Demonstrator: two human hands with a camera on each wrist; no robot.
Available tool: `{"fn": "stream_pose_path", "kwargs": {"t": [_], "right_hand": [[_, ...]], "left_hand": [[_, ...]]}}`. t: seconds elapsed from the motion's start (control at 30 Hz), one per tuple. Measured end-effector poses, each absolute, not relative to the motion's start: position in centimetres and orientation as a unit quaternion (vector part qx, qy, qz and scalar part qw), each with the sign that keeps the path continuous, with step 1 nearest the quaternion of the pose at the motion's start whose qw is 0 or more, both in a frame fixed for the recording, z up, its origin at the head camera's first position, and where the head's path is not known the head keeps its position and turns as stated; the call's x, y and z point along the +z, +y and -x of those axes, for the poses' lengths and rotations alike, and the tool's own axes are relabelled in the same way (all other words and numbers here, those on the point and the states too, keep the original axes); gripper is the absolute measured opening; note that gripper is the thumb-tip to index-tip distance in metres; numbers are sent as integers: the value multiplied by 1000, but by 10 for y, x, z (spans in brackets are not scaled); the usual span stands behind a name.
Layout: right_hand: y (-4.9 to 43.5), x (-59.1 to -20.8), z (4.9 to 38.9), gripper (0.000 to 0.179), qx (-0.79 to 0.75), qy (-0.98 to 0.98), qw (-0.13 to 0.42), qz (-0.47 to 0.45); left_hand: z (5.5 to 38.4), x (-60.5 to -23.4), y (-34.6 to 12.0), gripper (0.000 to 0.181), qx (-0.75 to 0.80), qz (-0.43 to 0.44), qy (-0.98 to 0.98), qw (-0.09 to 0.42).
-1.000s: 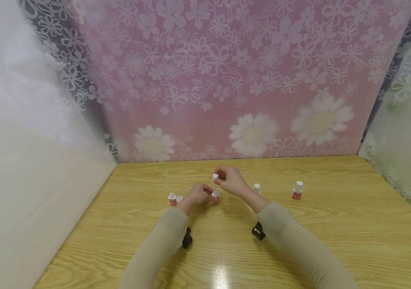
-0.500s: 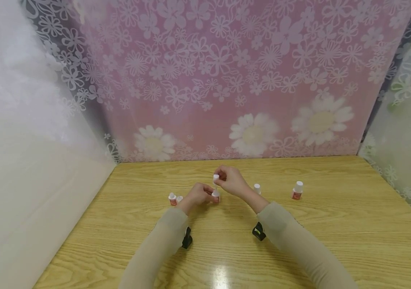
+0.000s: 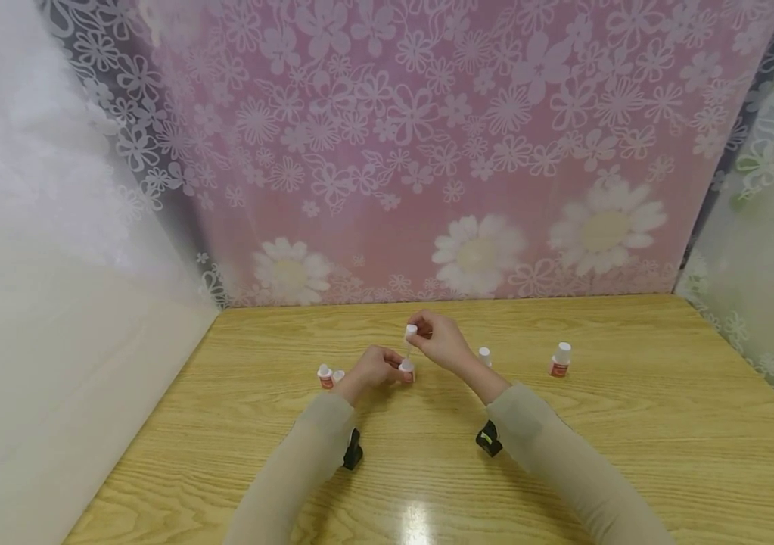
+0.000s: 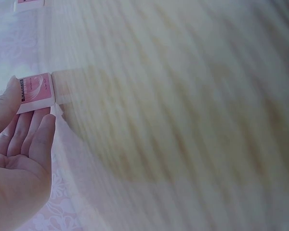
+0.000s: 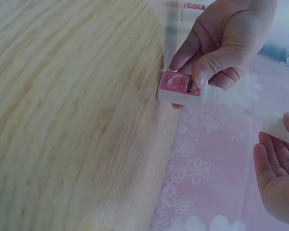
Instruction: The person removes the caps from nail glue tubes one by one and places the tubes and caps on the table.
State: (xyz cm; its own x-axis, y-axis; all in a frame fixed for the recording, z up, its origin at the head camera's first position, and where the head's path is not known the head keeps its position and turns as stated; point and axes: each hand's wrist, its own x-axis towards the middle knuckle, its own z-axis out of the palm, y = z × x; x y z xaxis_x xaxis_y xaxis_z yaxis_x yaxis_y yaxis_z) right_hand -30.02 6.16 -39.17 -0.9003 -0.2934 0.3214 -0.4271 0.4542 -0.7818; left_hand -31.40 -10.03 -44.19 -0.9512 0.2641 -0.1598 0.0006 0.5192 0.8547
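My left hand holds a small white bottle with a pink label upright on the table, thumb on one side and fingers on the other. The bottle's neck is uncapped. Just above it, my right hand pinches a white brush cap between thumb and fingers. A thin pale stem runs from the cap down to the bottle's mouth; its lower end is hard to make out. In the left wrist view the bottle's pink label shows between thumb and fingers.
Two similar bottles stand left of my left hand, one capped bottle and one bottle partly behind the wrist. Another bottle peeks out behind my right forearm, and a capped bottle stands farther right. A pink floral curtain backs the wooden table.
My right hand has moved slightly up and to the right with the brush cap. My left hand and the bottle it holds have stayed in place.
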Motion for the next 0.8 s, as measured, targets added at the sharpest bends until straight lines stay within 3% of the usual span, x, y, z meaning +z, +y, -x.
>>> {"fn": "stream_pose_path", "kwargs": {"t": [0.23,0.8], "right_hand": [[70,-394,303,32,532,-821,101,-180],[77,-393,303,25,596,-788,89,-127]], "left_hand": [[312,-440,-98,27,498,-74,853,137],[313,-442,-99,27,507,-76,847,139]]}}
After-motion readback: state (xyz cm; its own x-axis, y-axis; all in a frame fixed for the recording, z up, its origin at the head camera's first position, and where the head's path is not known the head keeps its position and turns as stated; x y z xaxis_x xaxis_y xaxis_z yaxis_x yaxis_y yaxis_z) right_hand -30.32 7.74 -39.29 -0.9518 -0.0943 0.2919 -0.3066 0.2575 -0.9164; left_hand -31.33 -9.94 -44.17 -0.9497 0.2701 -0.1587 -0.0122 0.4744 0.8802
